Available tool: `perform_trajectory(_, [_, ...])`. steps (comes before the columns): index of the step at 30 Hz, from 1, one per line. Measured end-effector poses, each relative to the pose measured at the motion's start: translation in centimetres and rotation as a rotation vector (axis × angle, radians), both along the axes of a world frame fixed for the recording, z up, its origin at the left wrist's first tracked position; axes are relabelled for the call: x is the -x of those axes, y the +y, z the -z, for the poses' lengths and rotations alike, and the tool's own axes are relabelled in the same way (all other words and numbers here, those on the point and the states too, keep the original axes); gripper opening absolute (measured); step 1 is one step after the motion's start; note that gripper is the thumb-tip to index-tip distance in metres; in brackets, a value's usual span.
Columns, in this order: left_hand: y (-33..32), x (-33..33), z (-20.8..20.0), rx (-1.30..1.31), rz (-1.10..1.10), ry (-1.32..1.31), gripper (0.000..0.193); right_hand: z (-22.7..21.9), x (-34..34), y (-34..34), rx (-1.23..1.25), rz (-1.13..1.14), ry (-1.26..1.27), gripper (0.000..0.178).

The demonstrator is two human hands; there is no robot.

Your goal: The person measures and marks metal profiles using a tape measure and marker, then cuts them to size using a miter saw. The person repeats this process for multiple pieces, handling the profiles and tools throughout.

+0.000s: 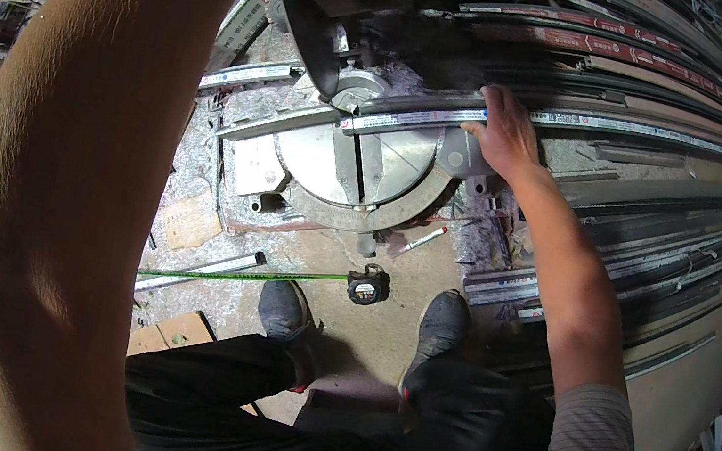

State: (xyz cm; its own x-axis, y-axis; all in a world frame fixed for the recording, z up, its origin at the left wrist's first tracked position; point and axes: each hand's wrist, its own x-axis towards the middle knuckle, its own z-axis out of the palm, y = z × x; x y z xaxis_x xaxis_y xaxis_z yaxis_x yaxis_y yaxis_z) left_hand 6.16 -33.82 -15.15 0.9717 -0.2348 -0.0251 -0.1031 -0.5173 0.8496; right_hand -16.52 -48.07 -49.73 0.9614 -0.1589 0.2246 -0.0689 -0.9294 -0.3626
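Note:
My right hand grips a long, narrow metal profile with a printed film strip, its fingers over the top and the thumb on the near side. The profile lies along the fence of a miter saw, one end close to the table's slot, and runs far off to the right. Above the slot hangs the saw's dark head and guard. My left arm reaches up across the left side toward the saw head, but its hand is beyond the upper edge.
A tape measure with its green blade drawn out lies before my shoes. A white-and-red marker and a short profile offcut are on the floor. Several long profiles are stacked at the right; a cardboard piece lies lower left.

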Motion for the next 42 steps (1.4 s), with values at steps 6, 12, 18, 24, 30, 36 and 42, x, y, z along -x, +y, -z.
perform_trajectory(6, [1.1, -1.8, 0.3, 0.064, 0.11, -0.039, 0.024, 0.2, 0.9, -0.4, -0.032, -0.011, 0.049, 0.086])
perform_trajectory(12, [4.9, 0.4, -0.1, -0.007, 0.115, -0.302, 0.024, -0.4, 3.2, 0.3, -0.105, 0.065, 0.111, 0.105])
perform_trajectory(18, [17.6, 5.8, 3.5, 0.14, -0.12, -0.693, 0.023, 0.1, 4.9, 0.1, -0.065, 0.054, 0.101, 0.108])
perform_trajectory(24, [27.7, 13.2, 13.9, 0.185, -0.492, -0.362, 0.022, -0.3, 5.8, 0.5, -0.002, -0.034, 0.016, 0.087])
perform_trajectory(30, [29.2, 19.5, 29.1, -0.112, -0.17, 0.22, 0.035, -0.9, 5.6, 0.9, 0.069, -0.154, 0.03, 0.047])
perform_trajectory(36, [25.7, 17.3, 30.7, -0.329, 0.266, -0.138, 0.055, -1.0, 5.7, 0.6, 0.084, -0.175, 0.028, 0.046])
perform_trajectory(42, [21.6, 13.9, 30.3, -0.544, 0.567, -0.239, 0.063, -0.6, 5.5, 0.5, 0.077, -0.166, 0.034, 0.045])
